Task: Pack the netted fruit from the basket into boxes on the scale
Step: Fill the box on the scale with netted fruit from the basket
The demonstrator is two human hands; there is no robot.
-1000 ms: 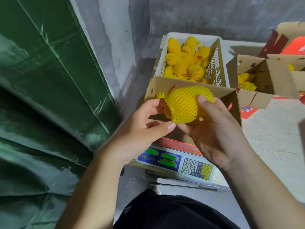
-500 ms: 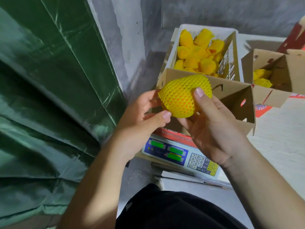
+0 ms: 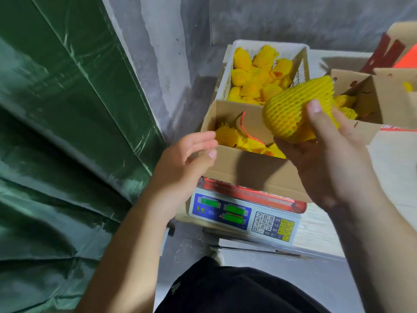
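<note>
My left hand (image 3: 182, 163) had let go, fingers loose and empty, leaving my right hand (image 3: 325, 159) cradling the netted fruit (image 3: 293, 109) at centre right, probably to drop it into the box (image 3: 248, 168).

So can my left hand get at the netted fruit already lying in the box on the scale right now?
Probably yes. The left hand is open and empty at the near left rim of the box, whose top is open, and the netted fruit inside lies just past its fingertips, uncovered.
</note>
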